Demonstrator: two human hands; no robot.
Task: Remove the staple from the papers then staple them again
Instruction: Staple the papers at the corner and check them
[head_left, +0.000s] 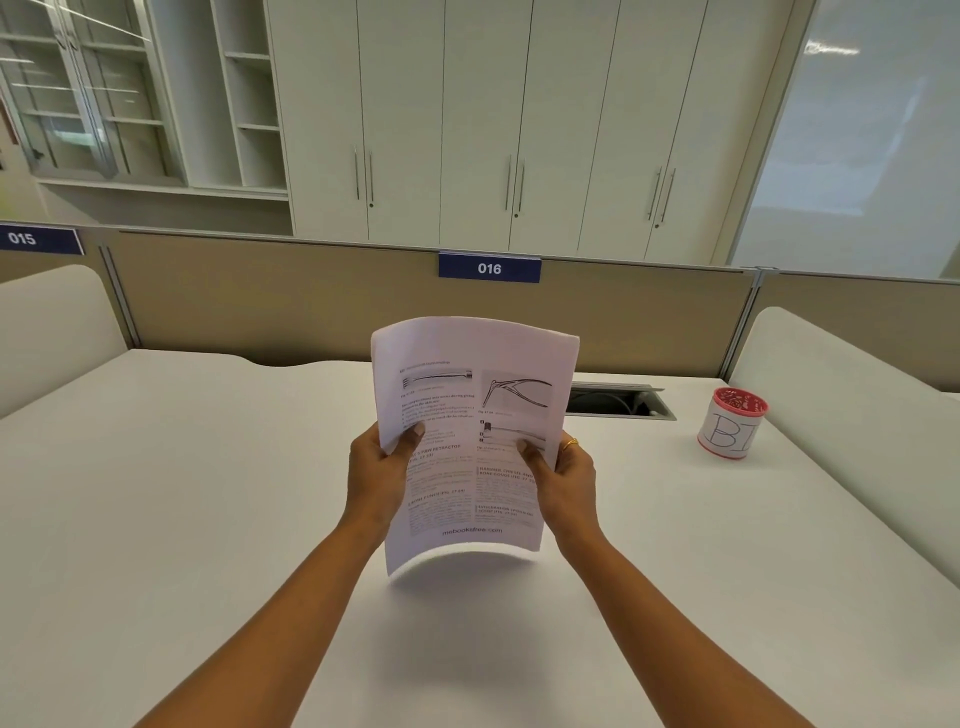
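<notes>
A set of printed papers (470, 410) with text and line drawings is held upright above the white desk (182, 493), its printed side facing me. My left hand (382, 467) grips the left edge with the thumb on the front. My right hand (563, 475), a gold ring on one finger, grips the right edge the same way. The sheets bow slightly and their bottom edge hangs clear of the desk. I see no staple on the papers, and no stapler or staple remover is in view.
A white cup with a red rim (732, 423) marked "BI" stands at the right of the desk. A cable hatch (618, 401) lies open behind the papers. A beige partition (311, 301) with the label "016" closes off the back of the desk.
</notes>
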